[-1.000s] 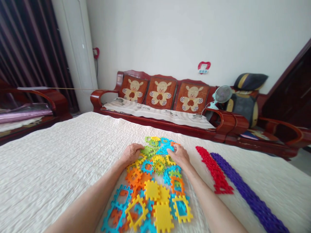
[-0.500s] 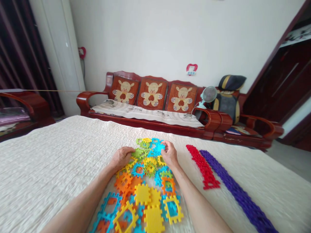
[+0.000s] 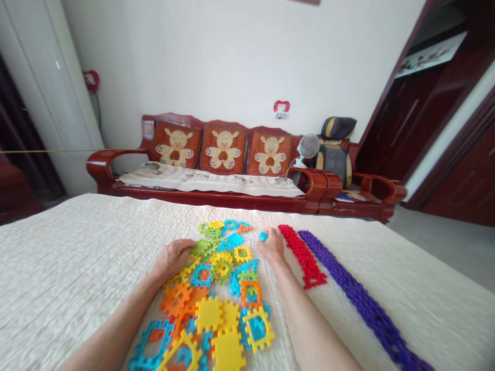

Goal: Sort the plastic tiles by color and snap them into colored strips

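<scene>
The right hand (image 3: 271, 246) clamps its fingers on a half-hidden blue piece (image 3: 263, 236) left of the red strip (image 3: 302, 255); whether the left hand (image 3: 174, 256) grips the green piece (image 3: 203, 248), I cannot tell.

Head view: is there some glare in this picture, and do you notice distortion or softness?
Head view: a small bright spot of glare shows on the white cabinet; head view: the cabinet and the door frame lean opposite ways, likely distortion; head view: the blue piece in the right hand looks too soft for fine detail.
</scene>
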`<state>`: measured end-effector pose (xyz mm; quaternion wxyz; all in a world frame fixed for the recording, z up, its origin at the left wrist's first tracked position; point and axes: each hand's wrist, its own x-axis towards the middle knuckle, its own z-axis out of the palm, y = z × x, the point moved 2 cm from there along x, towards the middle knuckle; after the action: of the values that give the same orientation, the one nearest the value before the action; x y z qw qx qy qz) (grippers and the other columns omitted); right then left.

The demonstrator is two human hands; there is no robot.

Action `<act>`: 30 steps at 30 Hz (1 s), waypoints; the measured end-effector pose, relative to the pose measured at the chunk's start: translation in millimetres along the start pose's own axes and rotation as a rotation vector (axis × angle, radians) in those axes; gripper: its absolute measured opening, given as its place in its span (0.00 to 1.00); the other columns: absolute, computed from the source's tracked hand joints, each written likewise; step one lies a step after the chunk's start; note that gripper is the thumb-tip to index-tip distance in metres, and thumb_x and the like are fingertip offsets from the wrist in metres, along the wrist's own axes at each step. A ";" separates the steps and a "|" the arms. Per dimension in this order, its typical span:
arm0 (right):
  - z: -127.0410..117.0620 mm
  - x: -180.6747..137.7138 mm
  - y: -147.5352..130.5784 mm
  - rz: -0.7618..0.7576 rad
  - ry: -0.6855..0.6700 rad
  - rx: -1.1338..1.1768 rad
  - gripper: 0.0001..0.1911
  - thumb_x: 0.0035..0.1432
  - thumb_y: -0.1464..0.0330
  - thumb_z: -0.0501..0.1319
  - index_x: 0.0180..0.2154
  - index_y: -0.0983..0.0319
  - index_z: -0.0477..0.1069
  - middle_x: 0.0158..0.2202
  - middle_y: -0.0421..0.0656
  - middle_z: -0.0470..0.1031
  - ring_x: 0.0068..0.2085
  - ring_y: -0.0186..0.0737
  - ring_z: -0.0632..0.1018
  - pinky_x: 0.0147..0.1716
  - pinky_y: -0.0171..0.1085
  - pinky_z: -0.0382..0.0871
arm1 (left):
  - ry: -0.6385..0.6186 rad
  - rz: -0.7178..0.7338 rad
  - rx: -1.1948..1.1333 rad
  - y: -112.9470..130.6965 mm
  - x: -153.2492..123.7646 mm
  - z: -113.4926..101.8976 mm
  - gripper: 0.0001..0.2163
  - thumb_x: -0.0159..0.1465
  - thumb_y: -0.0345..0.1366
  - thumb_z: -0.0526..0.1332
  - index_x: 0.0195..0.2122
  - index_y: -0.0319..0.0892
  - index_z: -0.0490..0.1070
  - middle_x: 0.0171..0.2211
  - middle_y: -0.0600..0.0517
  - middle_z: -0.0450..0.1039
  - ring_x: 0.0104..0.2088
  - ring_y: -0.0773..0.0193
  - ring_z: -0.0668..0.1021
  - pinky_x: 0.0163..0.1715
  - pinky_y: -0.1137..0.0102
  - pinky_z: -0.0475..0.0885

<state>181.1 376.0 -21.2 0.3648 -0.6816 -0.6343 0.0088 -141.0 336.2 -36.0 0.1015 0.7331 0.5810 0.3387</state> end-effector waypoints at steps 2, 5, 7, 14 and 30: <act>-0.7 -4.6 -1.4 0.002 -0.034 -0.016 0.24 0.43 0.67 0.60 0.46 0.64 0.68 0.47 0.52 0.68 0.52 0.50 0.67 0.53 0.41 0.57 | -0.004 0.007 0.000 -0.6 0.1 0.1 0.16 0.56 0.35 0.51 0.38 0.44 0.76 0.41 0.51 0.78 0.42 0.61 0.77 0.48 0.67 0.69; -5.3 -8.6 -2.1 0.041 -0.055 -0.077 0.29 0.44 0.63 0.59 0.49 0.65 0.66 0.49 0.54 0.68 0.52 0.52 0.67 0.53 0.43 0.56 | -0.011 0.019 -0.009 -2.5 0.2 1.0 0.16 0.56 0.35 0.51 0.39 0.44 0.76 0.41 0.51 0.78 0.42 0.60 0.77 0.48 0.66 0.69; -7.8 -8.6 0.7 0.055 -0.095 -0.127 0.27 0.44 0.64 0.59 0.48 0.66 0.68 0.47 0.54 0.70 0.51 0.52 0.68 0.52 0.43 0.58 | -0.009 0.028 -0.013 -3.7 0.3 1.8 0.16 0.56 0.35 0.50 0.39 0.43 0.76 0.41 0.50 0.78 0.43 0.60 0.77 0.48 0.66 0.69; -6.6 4.1 15.8 0.020 -0.073 -0.113 0.19 0.48 0.66 0.58 0.44 0.63 0.70 0.43 0.49 0.73 0.46 0.44 0.71 0.47 0.37 0.62 | -0.005 0.027 0.000 -3.3 1.0 1.9 0.16 0.56 0.36 0.50 0.38 0.44 0.76 0.41 0.51 0.78 0.43 0.61 0.77 0.48 0.67 0.69; -4.8 7.8 6.7 0.090 -0.027 -0.278 0.15 0.54 0.66 0.54 0.41 0.66 0.72 0.42 0.53 0.70 0.45 0.48 0.70 0.42 0.40 0.64 | 0.004 0.021 0.010 -3.7 0.3 1.9 0.16 0.56 0.37 0.50 0.38 0.45 0.76 0.41 0.51 0.78 0.43 0.61 0.77 0.49 0.67 0.69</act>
<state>190.7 380.9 -17.5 0.2576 -0.7532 -0.6029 -0.0536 -142.7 338.0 -39.4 0.0932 0.7390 0.5750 0.3384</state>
